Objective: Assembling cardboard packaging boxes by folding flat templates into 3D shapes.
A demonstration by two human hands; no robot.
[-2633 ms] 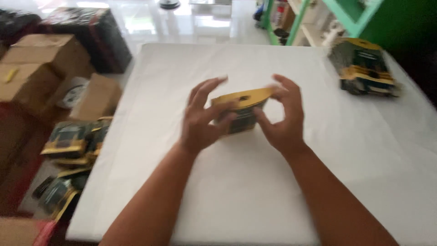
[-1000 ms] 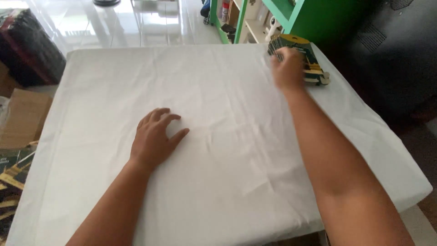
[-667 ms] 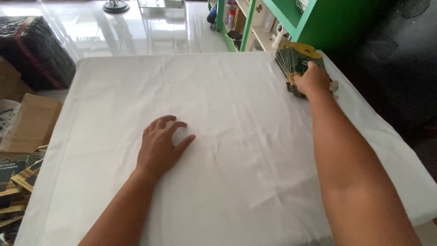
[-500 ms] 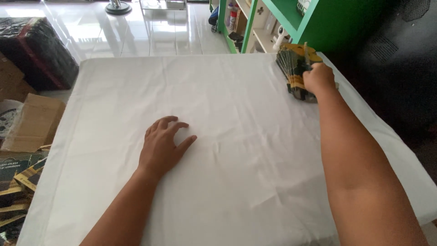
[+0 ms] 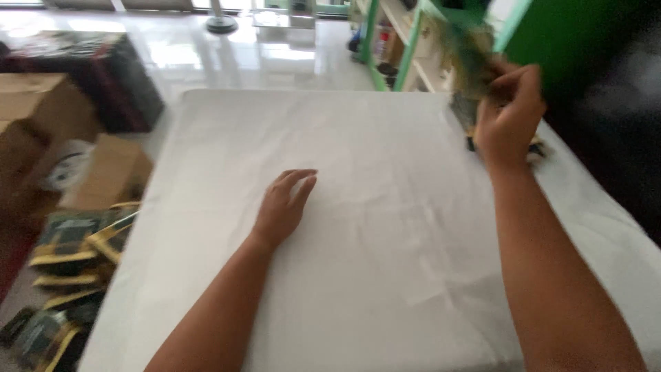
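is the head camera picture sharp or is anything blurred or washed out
Head view: right hand and the green-yellow packet it lifts are motion-smeared; left hand on the white cloth is fairly sharp; floor at top glares; packets on the floor at left are blurry.

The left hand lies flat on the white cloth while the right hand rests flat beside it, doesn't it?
Not quite. The left hand does lie flat on the white cloth, but the right hand is raised, holding a green-yellow packet, as the head view shows.

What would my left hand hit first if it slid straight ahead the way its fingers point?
Probably nothing soon: the left hand lies flat on the white cloth, fingers pointing up and right across bare cloth toward the far edge.
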